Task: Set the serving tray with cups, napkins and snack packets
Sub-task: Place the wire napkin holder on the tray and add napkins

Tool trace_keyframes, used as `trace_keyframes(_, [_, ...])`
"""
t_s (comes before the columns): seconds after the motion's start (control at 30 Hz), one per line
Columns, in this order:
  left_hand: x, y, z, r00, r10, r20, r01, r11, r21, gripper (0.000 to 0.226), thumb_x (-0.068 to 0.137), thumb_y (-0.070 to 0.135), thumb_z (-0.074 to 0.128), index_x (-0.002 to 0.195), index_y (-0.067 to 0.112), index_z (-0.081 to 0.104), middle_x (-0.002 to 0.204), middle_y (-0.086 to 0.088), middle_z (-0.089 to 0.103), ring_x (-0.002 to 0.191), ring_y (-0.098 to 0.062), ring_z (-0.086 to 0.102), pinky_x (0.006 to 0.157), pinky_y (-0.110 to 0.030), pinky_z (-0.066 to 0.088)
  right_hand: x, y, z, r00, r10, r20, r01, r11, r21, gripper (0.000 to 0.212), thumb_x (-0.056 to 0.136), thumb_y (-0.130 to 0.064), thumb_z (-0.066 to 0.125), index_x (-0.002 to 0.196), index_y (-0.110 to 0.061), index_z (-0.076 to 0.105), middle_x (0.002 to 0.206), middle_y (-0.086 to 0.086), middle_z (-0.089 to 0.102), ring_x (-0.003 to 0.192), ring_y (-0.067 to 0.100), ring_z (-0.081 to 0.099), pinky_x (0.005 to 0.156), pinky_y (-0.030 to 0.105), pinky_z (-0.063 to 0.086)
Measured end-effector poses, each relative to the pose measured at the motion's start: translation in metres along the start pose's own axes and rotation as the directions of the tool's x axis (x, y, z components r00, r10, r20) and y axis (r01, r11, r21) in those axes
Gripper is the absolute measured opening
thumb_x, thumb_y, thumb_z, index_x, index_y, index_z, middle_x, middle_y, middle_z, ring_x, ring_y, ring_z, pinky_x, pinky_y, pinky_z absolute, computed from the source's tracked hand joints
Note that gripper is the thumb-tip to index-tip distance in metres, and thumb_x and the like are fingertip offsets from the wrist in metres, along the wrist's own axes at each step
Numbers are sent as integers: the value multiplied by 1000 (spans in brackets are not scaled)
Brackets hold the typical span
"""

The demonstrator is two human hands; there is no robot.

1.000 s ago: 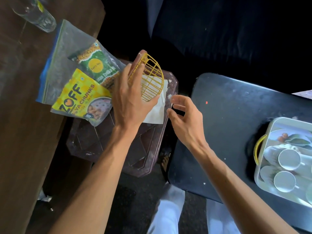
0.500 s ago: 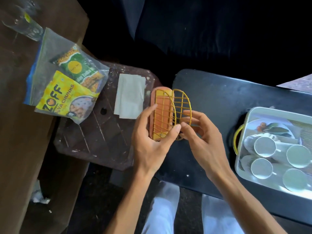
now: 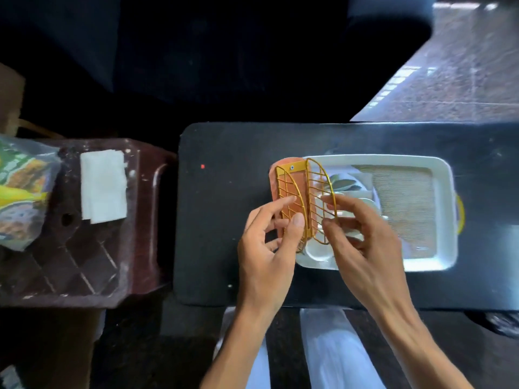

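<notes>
Lengthwise away, napkin holder [image 3: 292, 189], wire sides up

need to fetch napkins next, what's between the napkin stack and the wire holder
Head view: between napkin stack and wire holder, only the brown stool and bare black table.

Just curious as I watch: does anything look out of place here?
Slightly: the holder, pinched by the left hand and right hand over the tray, is empty, while the napkins lie on the stool.
</notes>
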State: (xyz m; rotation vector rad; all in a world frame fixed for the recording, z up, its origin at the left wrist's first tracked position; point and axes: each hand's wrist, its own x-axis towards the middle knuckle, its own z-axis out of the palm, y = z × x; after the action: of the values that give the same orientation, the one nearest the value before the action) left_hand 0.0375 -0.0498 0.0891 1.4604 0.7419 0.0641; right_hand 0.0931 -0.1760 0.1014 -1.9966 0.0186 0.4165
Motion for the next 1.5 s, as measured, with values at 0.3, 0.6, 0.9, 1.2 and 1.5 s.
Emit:
trace_keyframes(0.3, [-7, 13, 131, 956, -60, 287, 66, 998, -11, 48, 87, 63, 54, 122, 34, 69, 130, 2, 68, 118, -20, 68, 98, -42, 58, 4, 45, -128, 987, 102, -128, -95, 994, 55, 26, 93, -27, 69, 116, -38, 66, 111, -18, 71, 97, -1, 68, 72, 10, 51])
trace_keyframes(0.6, [-9, -26, 223, 934, -200, 297, 208, 978, 5, 29, 102, 53, 45, 98, 44, 72, 106, 4, 78, 100, -9, 73, 93, -39, 61, 31, 125, -182, 948, 281, -149, -277, 960, 52, 19, 99, -33, 58, 116, -38, 66, 112, -14, 70, 99, 7, 68, 86, 39, 59])
trace_keyframes(0.9, [1, -46, 253, 878, -400, 263, 401, 915, 52, 38, 104, 54, 40, 114, 32, 70, 117, 2, 76, 114, -14, 70, 106, -48, 54, 50, 164, -190, 929, 354, -110, -355, 935, 9, 22, 100, -31, 57, 120, -33, 65, 114, -13, 69, 98, 0, 65, 76, 18, 50])
trace_keyframes(1.2, [8, -61, 254, 875, -415, 247, 400, 910, 111, 36, 104, 57, 39, 85, 61, 70, 98, 18, 78, 99, 3, 71, 97, -38, 58, 56, 180, -186, 934, 352, -64, -356, 932, -67, 28, 100, -34, 55, 126, -29, 64, 117, -13, 67, 99, -2, 62, 79, 18, 50])
trace_keyframes(1.5, [12, -69, 248, 874, -423, 240, 386, 904, 185, 36, 104, 57, 39, 82, 58, 67, 93, 18, 75, 92, 2, 70, 95, -42, 60, 56, 184, -182, 945, 323, -56, -328, 938, -111, 25, 99, -34, 56, 123, -29, 63, 113, -15, 66, 99, -4, 61, 75, 15, 49])
